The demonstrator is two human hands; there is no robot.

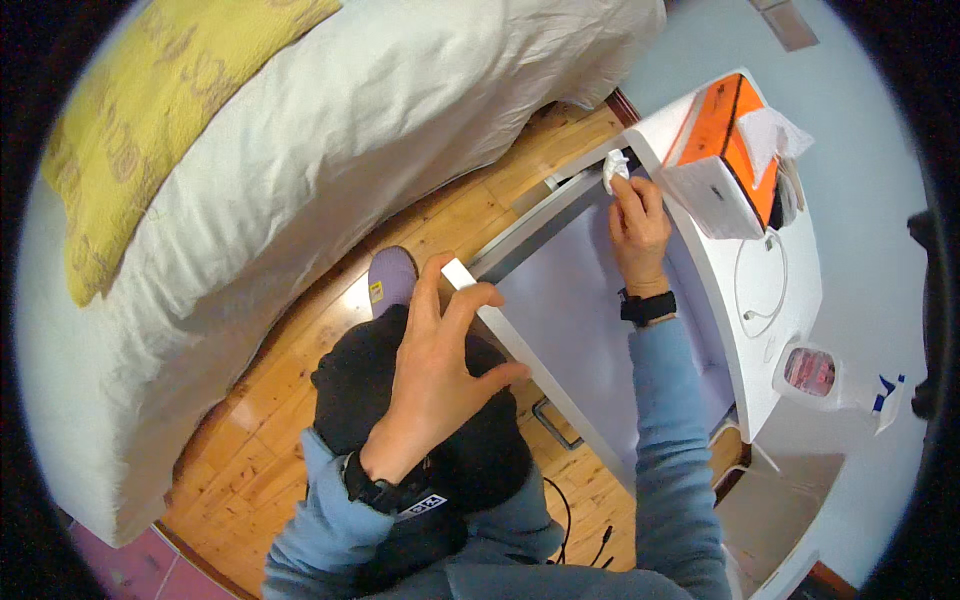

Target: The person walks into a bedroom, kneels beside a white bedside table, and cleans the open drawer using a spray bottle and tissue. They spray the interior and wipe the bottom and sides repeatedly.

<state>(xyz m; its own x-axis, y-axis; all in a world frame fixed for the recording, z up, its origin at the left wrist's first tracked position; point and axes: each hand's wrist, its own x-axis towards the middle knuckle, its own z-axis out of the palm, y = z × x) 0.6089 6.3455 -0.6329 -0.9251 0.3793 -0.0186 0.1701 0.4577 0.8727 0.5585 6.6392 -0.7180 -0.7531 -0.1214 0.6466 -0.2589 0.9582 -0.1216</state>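
A white drawer (574,270) stands pulled out of a white nightstand (694,199), its pale inside facing up at me. My left hand (431,360) grips the drawer front (555,394) near its far corner, with fingers hooked over the top edge. Pinched in the fingers of my right hand (641,229) is a crumpled white tissue (616,171). That hand is over the drawer's back corner, close to the nightstand's front. A dark metal handle (556,424) juts from the drawer front. Both wrists wear black bands.
An orange and white tissue box (720,161) and a white charging cable (784,277) lie on the nightstand. A clear plastic container (810,373) sits near its edge. A bed with a white sheet (360,142) borders the left. Black cables (564,510) trail over the wooden floor (247,427).
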